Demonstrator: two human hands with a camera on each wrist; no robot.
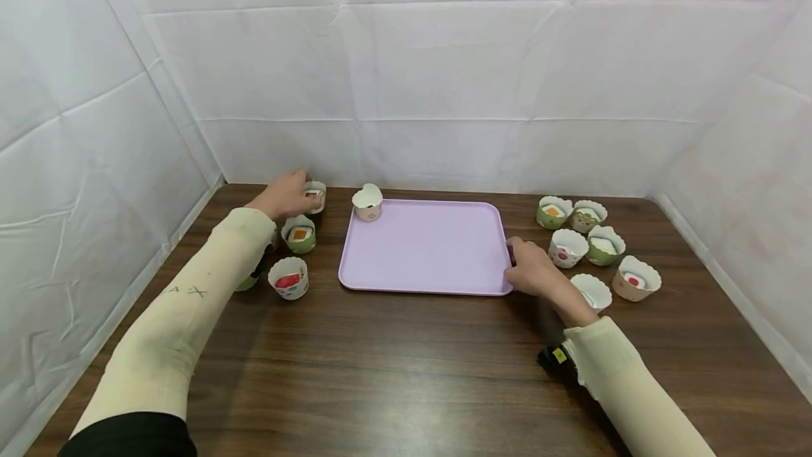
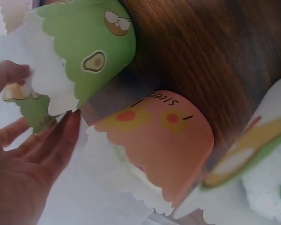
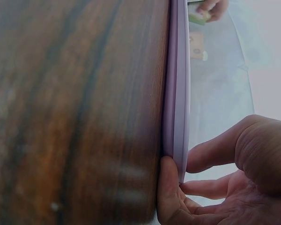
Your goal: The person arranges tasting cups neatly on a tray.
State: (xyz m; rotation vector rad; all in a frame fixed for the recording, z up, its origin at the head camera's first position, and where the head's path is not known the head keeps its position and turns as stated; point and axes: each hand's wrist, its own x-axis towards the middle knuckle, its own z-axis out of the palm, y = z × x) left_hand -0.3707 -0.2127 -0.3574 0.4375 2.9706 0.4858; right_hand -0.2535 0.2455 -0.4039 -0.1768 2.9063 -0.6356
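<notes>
My left hand (image 1: 285,195) is at the back left of the table, its thumb and fingers around a paper baking cup (image 1: 317,197). In the left wrist view, part of that cup (image 2: 33,111) shows between thumb and fingers, behind a green avocado-print cup (image 2: 103,51). My right hand (image 1: 533,268) grips the right edge of a lilac tray (image 1: 425,249). The right wrist view has the thumb over the tray rim (image 3: 180,103) and fingers beneath it. One pale cup (image 1: 368,202) stands on the tray's far left corner.
Left of the tray stand a green cup (image 1: 299,234) with an orange-topped piece and a white cup (image 1: 289,278) with a red piece; others are partly hidden by my arm. Several filled cups (image 1: 567,248) cluster at the right. White sheeting (image 1: 444,69) encloses the wooden table (image 1: 393,365).
</notes>
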